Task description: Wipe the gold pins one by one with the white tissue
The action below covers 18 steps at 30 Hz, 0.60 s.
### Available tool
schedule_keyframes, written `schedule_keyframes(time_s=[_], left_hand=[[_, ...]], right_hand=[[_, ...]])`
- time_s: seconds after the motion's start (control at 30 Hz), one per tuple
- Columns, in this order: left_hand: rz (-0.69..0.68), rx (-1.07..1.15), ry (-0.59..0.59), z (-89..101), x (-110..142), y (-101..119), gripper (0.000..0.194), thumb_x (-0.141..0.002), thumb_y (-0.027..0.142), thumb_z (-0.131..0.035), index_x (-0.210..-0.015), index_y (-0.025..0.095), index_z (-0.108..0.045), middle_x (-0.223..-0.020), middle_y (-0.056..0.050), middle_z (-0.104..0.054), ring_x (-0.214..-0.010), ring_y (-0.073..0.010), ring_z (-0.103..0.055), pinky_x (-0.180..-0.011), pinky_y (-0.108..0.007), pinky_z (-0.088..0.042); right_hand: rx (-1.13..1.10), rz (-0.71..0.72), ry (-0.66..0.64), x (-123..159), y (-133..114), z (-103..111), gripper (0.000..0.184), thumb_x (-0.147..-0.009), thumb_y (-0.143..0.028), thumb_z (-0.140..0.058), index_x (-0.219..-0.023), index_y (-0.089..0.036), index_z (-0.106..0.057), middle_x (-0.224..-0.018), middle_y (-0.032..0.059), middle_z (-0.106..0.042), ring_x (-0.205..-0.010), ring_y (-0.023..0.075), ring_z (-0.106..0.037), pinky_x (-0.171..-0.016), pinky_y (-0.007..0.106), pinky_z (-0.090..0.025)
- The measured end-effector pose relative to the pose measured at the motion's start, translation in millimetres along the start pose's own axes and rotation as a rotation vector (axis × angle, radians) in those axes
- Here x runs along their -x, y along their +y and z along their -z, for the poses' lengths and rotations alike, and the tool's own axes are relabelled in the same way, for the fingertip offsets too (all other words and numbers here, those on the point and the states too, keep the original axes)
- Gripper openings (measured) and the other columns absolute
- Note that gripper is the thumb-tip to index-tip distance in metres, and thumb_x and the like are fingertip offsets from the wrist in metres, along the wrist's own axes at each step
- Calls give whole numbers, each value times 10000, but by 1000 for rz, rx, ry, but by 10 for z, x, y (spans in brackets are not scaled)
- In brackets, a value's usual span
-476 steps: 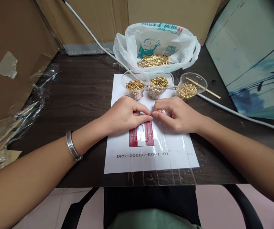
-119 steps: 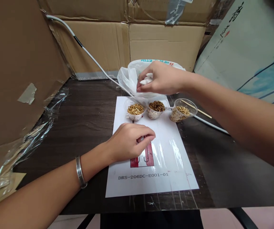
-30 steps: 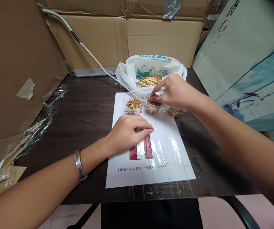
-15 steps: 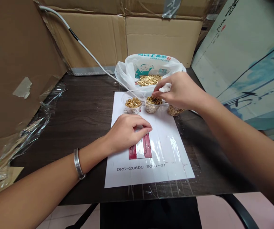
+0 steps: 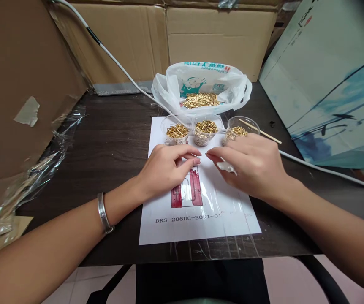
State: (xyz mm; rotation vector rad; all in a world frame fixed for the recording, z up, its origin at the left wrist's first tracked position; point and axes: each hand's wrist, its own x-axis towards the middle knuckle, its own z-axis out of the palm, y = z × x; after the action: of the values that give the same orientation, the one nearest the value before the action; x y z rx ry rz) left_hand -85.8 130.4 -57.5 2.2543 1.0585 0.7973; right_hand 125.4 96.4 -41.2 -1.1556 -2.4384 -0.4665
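My left hand (image 5: 169, 169) rests over the upper part of a red and white printed picture (image 5: 196, 192) on a white sheet (image 5: 169, 232). Its thumb and index finger curl toward each other; anything between them is too small to name. Facing it, my right hand (image 5: 253, 164) has its fingers pinched together, a crumpled white tissue (image 5: 226, 167) tucked under them. A tiny gold-coloured tip shows at its fingertips. Just beyond stand three clear plastic cups of small brass-coloured pins: left (image 5: 177, 131), middle (image 5: 206, 127) and right (image 5: 239, 131), the last partly behind my right hand.
A white plastic bag (image 5: 166, 99) holding longer brass-coloured pins lies behind the cups. A thin wooden stick (image 5: 270, 137) leans from the right cup. A white cable (image 5: 121, 65) crosses the dark table (image 5: 112, 126). Cardboard walls (image 5: 131, 46) stand left and behind, a printed panel (image 5: 334, 84) right.
My right hand has come back from the middle cup toward my left hand, with the tissue still in it. My left thumb and index finger have parted slightly. The view has shifted a little.
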Motion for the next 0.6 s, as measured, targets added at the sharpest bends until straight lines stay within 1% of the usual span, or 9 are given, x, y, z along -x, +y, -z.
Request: schedule_keyframes(time_s=[0.1, 0.2, 0.3, 0.37, 0.47, 0.53, 0.6], left_hand=[[-37, 8, 8, -8, 8, 1, 155, -863, 279, -651, -934, 185, -751, -726, 8, -729, -511, -64, -520, -553, -207, -425], [-60, 3, 13, -13, 13, 1, 139, -867, 263, -646, -921, 192, -753, -709, 21, -724, -510, -62, -520, -556, -206, -422], [-66, 3, -3, -10, 16, -2, 132, -870, 250, -640, -897, 188, -754, -718, 21, -728, -533, -66, -541, -573, -207, -426], [-65, 13, -20, -6, 15, -7, 135, -867, 250, -640, -888, 182, -754, -742, 13, -737, -571, -76, -575, -587, -209, -432], [-30, 44, -42, 0, 8, -8, 142, -861, 250, -637, -885, 177, -756, -787, -4, -747, -633, -98, -619, -592, -211, -441], [-2, 76, -61, 0, 3, 0, 147, -859, 251, -634, -882, 171, -756, -787, -8, -745, -631, -99, -618, -579, -207, -439], [15, 118, -74, -2, -1, 12, 149, -861, 253, -633, -885, 166, -752, -791, -10, -743, -634, -97, -618, -576, -202, -440]], right_hand=[[42, 55, -22, -16, -37, 14, 218, -821, -131, -498, -811, -187, -709, -600, 20, -640, -567, 175, -545, -540, 332, -315], [33, 71, -63, -13, -53, 21, 242, -826, -113, -474, -822, -184, -706, -636, 27, -655, -576, 176, -534, -531, 328, -309], [-10, 80, -91, 14, -53, 12, 252, -815, -92, -466, -853, -170, -702, -678, 39, -675, -597, 181, -542, -518, 324, -314], [-65, 62, -100, 38, -51, -11, 247, -798, -91, -477, -882, -160, -699, -699, 48, -681, -622, 190, -562, -519, 321, -334], [-209, -46, -81, 68, -54, -75, 198, -798, -138, -527, -908, -173, -688, -749, 50, -707, -664, 190, -605, -574, 313, -407], [-350, -150, -65, 77, -62, -120, 143, -824, -192, -567, -906, -193, -684, -798, 42, -732, -695, 179, -639, -631, 306, -449], [-494, -263, -58, 75, -71, -151, 112, -855, -247, -591, -897, -207, -688, -815, 27, -744, -705, 165, -661, -653, 294, -466]])
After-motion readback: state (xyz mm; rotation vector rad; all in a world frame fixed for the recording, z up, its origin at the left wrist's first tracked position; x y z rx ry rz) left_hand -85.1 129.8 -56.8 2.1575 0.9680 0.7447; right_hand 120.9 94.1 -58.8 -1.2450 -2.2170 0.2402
